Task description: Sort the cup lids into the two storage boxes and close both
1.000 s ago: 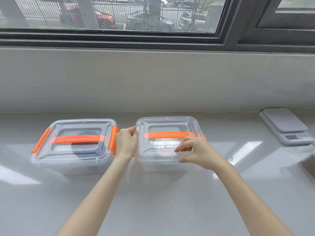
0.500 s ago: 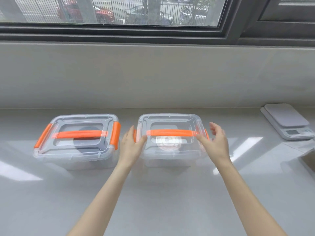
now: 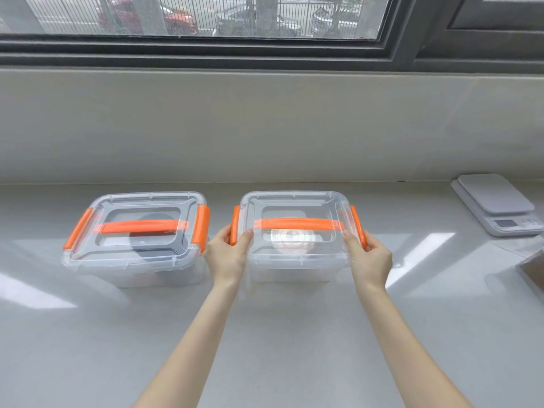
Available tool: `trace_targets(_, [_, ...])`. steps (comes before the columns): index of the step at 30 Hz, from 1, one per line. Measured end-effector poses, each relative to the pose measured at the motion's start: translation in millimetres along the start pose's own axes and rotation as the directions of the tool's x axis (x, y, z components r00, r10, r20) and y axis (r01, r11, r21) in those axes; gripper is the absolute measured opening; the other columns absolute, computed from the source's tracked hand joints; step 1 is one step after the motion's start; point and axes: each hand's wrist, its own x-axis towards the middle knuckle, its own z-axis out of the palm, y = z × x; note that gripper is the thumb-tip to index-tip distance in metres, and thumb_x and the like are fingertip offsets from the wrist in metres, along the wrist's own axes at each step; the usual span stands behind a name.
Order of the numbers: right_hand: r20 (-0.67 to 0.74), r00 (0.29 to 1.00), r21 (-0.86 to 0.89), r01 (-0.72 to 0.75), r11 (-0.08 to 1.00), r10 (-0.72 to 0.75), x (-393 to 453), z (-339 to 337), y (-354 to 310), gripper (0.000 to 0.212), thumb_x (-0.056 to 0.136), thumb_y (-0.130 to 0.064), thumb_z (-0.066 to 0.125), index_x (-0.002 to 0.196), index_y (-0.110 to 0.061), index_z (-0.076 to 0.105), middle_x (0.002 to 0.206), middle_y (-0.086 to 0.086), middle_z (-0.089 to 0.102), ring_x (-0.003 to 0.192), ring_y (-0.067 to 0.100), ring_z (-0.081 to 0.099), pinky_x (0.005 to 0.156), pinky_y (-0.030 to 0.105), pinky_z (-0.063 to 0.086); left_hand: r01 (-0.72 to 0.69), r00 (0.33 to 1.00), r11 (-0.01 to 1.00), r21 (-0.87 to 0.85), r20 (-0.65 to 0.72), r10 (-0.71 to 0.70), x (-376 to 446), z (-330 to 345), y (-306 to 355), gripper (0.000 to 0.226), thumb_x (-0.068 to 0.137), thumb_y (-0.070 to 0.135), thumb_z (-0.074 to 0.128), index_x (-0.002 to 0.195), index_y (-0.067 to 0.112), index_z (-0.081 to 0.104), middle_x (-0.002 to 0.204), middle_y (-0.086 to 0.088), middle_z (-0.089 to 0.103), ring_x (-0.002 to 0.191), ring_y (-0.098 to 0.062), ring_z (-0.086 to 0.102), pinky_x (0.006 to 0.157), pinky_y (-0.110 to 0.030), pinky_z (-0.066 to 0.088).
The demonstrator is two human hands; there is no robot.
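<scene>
**Both hands now press the side latches of the right box**

Head view: two clear storage boxes stand side by side on the pale counter (image 3: 265,348), lids on. The left box (image 3: 135,260) has both orange latches folded down and a dark cup lid (image 3: 153,248) visible through the plastic. The right box (image 3: 297,260) holds a clear cup lid (image 3: 291,238) under its orange handle (image 3: 297,223). Half a second ago the hands stood open beside this box, fingers spread and just touching its rim. Now the left hand (image 3: 228,256) is curled around the left latch (image 3: 234,225), thumb on the lid edge, and the right hand (image 3: 371,257) is closed over the right latch (image 3: 357,226) in the same way. Both latches lie against the box sides. A grey kitchen scale (image 3: 497,204) sits far right, apart from the boxes, unchanged in place.
</scene>
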Motion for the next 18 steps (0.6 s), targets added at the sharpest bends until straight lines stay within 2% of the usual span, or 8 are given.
trace_targets(2, [-0.008,0.999,-0.047,0.038,0.998,-0.039,-0.2,1.5,-0.8,0.026,0.082,-0.030,0.065,0.065,-0.011,0.059,0.061,0.009,0.037,0.057,0.018,0.030,0.043,0.015,0.027,-0.047,0.999,0.997,0.055,0.003,0.047,-0.8,-0.2,0.3,0.026,0.079,0.025,0.063,0.063,0.006,0.055,0.054,-0.002,0.042,0.054,-0.013,0.031,0.052,-0.025,0.028])
trace_targets(5, [-0.026,0.997,-0.084,0.066,0.994,-0.068,-0.5,2.4,-1.7,0.027,0.084,-0.027,0.062,0.071,-0.004,0.063,0.060,0.008,0.033,0.056,0.019,0.028,0.045,0.018,0.026,-0.098,0.995,0.990,0.103,0.003,0.098,-1.9,0.2,1.9,0.024,0.082,0.023,0.059,0.074,0.001,0.062,0.058,-0.008,0.044,0.055,-0.015,0.032,0.048,-0.019,0.029])
trace_targets(8, [-0.023,0.993,-0.128,0.114,0.985,-0.118,-2.5,2.6,-4.6,0.019,0.087,-0.023,0.059,0.074,-0.011,0.066,0.056,0.006,0.032,0.055,0.020,0.028,0.054,0.028,0.029,-0.129,0.992,0.981,0.143,0.011,0.128,-2.9,1.0,3.9,0.021,0.084,0.021,0.055,0.070,0.006,0.060,0.053,-0.005,0.038,0.053,-0.017,0.028,0.049,-0.022,0.026])
trace_targets(11, [-0.022,0.987,-0.175,0.155,0.972,-0.162,-1.8,3.4,-3.9,0.018,0.088,-0.020,0.056,0.092,-0.014,0.073,0.048,-0.001,0.030,0.050,0.016,0.028,0.051,0.027,0.030,-0.163,0.987,0.965,0.207,0.022,0.162,-1.1,2.5,3.4,0.026,0.086,0.019,0.052,0.069,0.000,0.059,0.047,0.001,0.032,0.049,-0.018,0.026,0.055,-0.033,0.028])
trace_targets(14, [0.010,0.984,-0.191,0.174,0.966,-0.175,-2.3,1.4,-3.4,0.018,0.090,-0.019,0.054,0.083,-0.012,0.070,0.048,-0.002,0.031,0.051,0.018,0.030,0.051,0.029,0.030,-0.185,0.983,0.953,0.238,0.041,0.181,0.6,2.4,1.8,0.027,0.087,0.020,0.051,0.072,0.000,0.061,0.047,-0.002,0.037,0.050,-0.021,0.031,0.056,-0.033,0.030])
trace_targets(16, [0.033,0.986,-0.206,0.164,0.965,-0.161,-1.9,-0.3,-5.7,0.019,0.092,-0.019,0.051,0.084,-0.009,0.065,0.052,0.000,0.040,0.059,0.025,0.040,0.054,0.030,0.032,-0.198,0.980,0.938,0.284,0.060,0.188,0.0,2.5,3.1,0.026,0.089,0.021,0.048,0.076,0.001,0.060,0.051,-0.005,0.045,0.054,-0.025,0.038,0.058,-0.033,0.033])
trace_targets(17, [0.054,0.988,-0.230,0.154,0.961,-0.145,-1.9,0.9,-7.1,0.022,0.093,-0.020,0.049,0.098,-0.005,0.064,0.062,0.003,0.052,0.070,0.030,0.050,0.059,0.031,0.037,-0.213,0.977,0.928,0.306,0.077,0.199,0.1,1.5,4.0,0.025,0.090,0.021,0.047,0.084,0.001,0.061,0.059,-0.008,0.054,0.061,-0.028,0.047,0.063,-0.036,0.037])
trace_targets(18, [0.081,0.992,-0.254,0.112,0.961,-0.094,-2.0,2.5,-10.7,0.032,0.095,-0.022,0.046,0.118,-0.004,0.055,0.082,0.010,0.062,0.088,0.034,0.056,0.070,0.033,0.041,-0.222,0.974,0.917,0.331,0.109,0.197,0.1,0.5,5.8,0.028,0.091,0.023,0.046,0.101,0.003,0.061,0.082,-0.013,0.066,0.081,-0.033,0.057,0.074,-0.039,0.042])
